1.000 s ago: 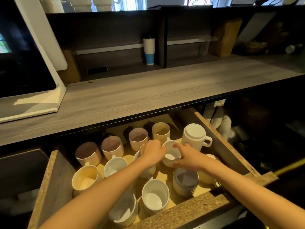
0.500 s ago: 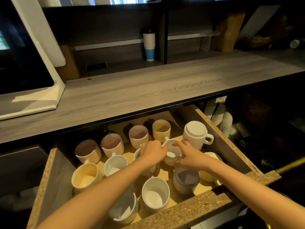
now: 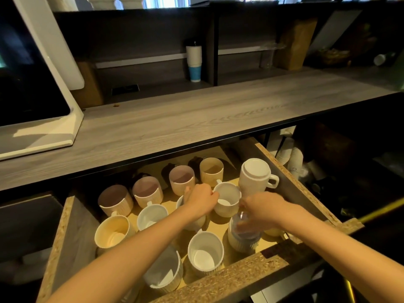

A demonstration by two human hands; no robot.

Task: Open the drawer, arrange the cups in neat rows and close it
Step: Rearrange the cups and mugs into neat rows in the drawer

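Note:
The open drawer (image 3: 220, 279) holds several ribbed cups, white and cream, standing loosely in rows. My left hand (image 3: 201, 200) is closed over the rim of a white cup (image 3: 196, 223) that it mostly hides, and its knuckles touch a white cup (image 3: 227, 202) in the middle. My right hand (image 3: 261, 207) is blurred. Its fingers reach down onto the rim of a ribbed cup with a grey inside (image 3: 242, 239). An upside-down white mug (image 3: 254, 174) stands by the drawer's right wall.
A grey wooden counter (image 3: 196, 119) overhangs the drawer's back. A white-framed screen (image 3: 32, 84) stands on it at the left, and a stack of paper cups (image 3: 194, 62) sits on the shelf behind. More paper cups (image 3: 293, 154) lie right of the drawer.
My right hand has left the middle white cup and dropped back toward me onto the grey-inside cup. My left hand has stayed on its cup.

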